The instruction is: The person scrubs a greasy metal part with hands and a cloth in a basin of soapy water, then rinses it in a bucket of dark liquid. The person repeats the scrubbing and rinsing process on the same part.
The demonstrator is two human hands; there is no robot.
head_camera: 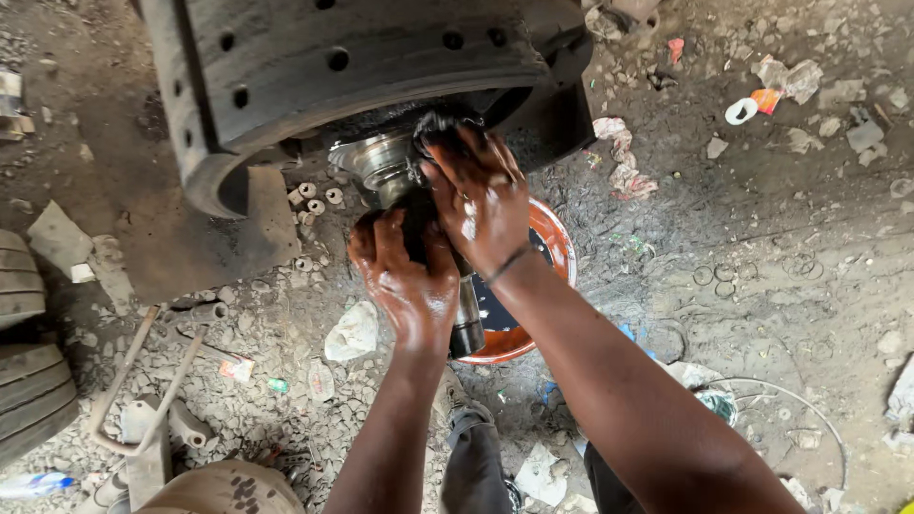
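Note:
A steel axle spindle (376, 167) sticks out from under a big brake shoe assembly (314, 67) toward me. My right hand (481, 195), wet and greasy, presses a dark rag (440, 122) onto the spindle near its wide flange. My left hand (405, 271), also slick with liquid, is wrapped around the spindle shaft lower down. The shaft's dark tip (466, 333) shows below my left hand. An orange bowl (552, 238) holding dark liquid sits on the ground under the shaft.
Gravel ground strewn with scraps and rags (624, 162). Wheel nuts (319, 195) lie by the hub. Tyres (24, 352) at the left edge. A bent metal bar (143, 381) and a plastic bottle (33, 484) lie at lower left. A wire ring (790, 409) lies at right.

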